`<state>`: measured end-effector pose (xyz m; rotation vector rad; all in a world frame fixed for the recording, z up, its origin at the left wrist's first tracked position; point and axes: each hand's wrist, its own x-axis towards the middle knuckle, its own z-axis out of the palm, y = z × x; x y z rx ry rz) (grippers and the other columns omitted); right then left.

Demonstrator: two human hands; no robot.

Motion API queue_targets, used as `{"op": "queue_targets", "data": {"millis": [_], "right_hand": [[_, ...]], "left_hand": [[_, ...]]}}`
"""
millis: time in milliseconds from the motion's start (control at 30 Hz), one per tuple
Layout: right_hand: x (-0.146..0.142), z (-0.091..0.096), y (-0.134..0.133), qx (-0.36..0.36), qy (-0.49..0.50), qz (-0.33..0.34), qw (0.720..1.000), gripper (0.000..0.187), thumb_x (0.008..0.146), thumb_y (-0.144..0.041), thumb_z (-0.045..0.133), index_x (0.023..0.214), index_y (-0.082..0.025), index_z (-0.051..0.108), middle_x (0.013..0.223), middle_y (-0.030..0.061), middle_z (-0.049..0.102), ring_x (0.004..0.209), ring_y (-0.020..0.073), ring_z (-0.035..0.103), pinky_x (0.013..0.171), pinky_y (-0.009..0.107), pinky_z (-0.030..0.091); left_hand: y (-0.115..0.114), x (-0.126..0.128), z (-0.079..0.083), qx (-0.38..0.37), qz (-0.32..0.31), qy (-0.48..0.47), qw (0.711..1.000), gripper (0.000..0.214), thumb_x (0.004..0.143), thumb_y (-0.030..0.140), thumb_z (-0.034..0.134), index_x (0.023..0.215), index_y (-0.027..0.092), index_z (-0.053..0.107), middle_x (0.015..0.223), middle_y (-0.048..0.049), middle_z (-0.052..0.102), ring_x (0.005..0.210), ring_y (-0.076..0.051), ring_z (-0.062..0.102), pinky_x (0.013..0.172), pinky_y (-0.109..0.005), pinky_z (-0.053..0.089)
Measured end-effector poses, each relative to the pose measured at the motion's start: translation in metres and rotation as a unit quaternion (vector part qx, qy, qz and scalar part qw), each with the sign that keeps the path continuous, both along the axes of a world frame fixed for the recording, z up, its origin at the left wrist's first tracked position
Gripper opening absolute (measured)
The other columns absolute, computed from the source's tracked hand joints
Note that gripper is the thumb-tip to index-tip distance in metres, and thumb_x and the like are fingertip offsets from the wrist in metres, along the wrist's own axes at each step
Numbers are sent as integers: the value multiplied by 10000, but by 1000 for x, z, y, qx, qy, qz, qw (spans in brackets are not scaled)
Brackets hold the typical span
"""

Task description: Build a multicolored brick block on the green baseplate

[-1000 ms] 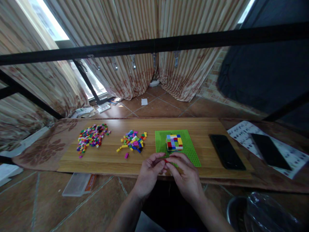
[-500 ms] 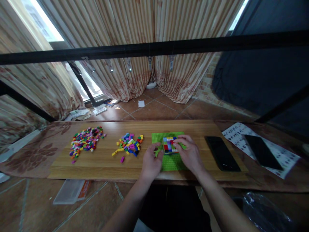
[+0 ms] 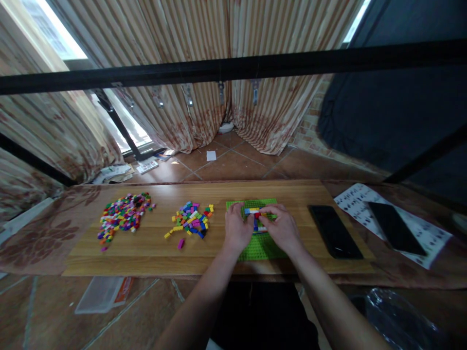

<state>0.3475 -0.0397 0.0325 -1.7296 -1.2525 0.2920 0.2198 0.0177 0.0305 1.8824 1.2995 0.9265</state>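
A low, many-coloured block of toy bricks (image 3: pixel 251 211) stands on a green studded baseplate (image 3: pixel 259 251). Its visible bricks are red, blue, white and yellow, while fingers cover much of it. My left hand (image 3: pixel 236 229) is closed around the block's left side, its thumb near the top. From the right, my right hand (image 3: pixel 283 227) grips the opposite side with thumb and fingers close together. Whether a loose brick sits between the fingertips cannot be made out. Left of the baseplate lies a small pile of loose bricks (image 3: pixel 191 221), with one magenta brick (image 3: pixel 181 243) apart in front.
A bigger heap of small bricks (image 3: pixel 122 216) covers the left of the wooden board (image 3: pixel 153 255). To the right lie a black phone (image 3: pixel 334 231) and another dark device (image 3: pixel 396 228) on a printed sheet (image 3: pixel 352 197). A black bar (image 3: pixel 204 70) crosses beyond the board.
My left hand has moved up and right from the baseplate's left side onto the block of bricks. My right hand stays at the block's right side. The view has shifted slightly.
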Motion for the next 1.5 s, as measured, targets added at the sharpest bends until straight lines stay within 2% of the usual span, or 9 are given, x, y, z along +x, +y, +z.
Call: {"op": "queue_targets", "data": {"millis": [133,267,367,567,900,1100,1267,1400,1500], "right_hand": [[0,-4,-1,-11,89,-31,995,274,734,-377,606,904,-189,709,937,73,682,857,210,611,840,404,472],[-4,-6,3,-5,248,-56,967,362,690,-439,635,917,-161,690,885,84,705,787,203,631,764,373,497],[-8,-8,8,11,303,-58,951,390,636,-454,673,888,-157,679,866,80,705,768,194,636,746,361,505],[-10,-11,13,4,288,-66,955,423,591,-435,706,910,-159,672,858,77,705,710,187,627,657,345,517],[-9,-20,16,7,237,-78,968,394,631,-430,677,920,-162,673,856,77,709,745,196,644,726,367,524],[-10,-18,17,-6,264,-80,961,423,576,-418,700,903,-152,675,824,69,692,737,202,631,720,386,524],[-9,-11,5,58,313,-99,943,473,609,-464,701,963,-152,669,869,71,684,787,191,633,756,375,514],[-3,-12,-18,67,307,-134,940,456,674,-489,679,999,-169,669,941,85,694,839,201,637,772,378,506],[-2,-19,-39,50,277,-129,951,431,706,-494,664,995,-174,670,946,94,700,849,216,644,776,392,509]], "left_hand": [[-3,1,0,-12,0,3,1000,364,770,198,593,1130,142,589,1146,-140,598,1130,-264,533,1013,-447,407],[-5,2,1,-17,-2,9,1000,369,776,198,590,1137,124,584,1149,-148,599,1142,-268,529,1006,-442,412],[-5,5,0,-18,-3,8,1000,377,773,182,582,1141,100,581,1141,-163,602,1148,-269,532,1003,-434,417],[-4,8,-2,-26,6,-9,1000,379,754,164,582,1131,127,586,1129,-141,622,1120,-252,554,1010,-425,414],[-4,10,-6,-54,14,-41,998,391,738,155,595,1129,155,595,1115,-125,637,1109,-250,566,994,-427,430],[-7,9,-3,-61,11,-45,997,385,761,162,583,1144,123,584,1129,-152,635,1108,-253,572,986,-428,435],[-10,-13,-1,-61,37,-96,993,354,766,211,606,1117,165,602,1109,-118,642,1081,-237,584,983,-423,433],[-24,-51,-6,-63,51,-146,986,349,761,242,629,1103,178,612,1072,-98,650,1010,-212,607,934,-396,460],[-41,-82,-14,-72,67,-146,984,334,779,270,621,1102,189,616,1086,-96,648,989,-207,612,905,-381,472]]}}
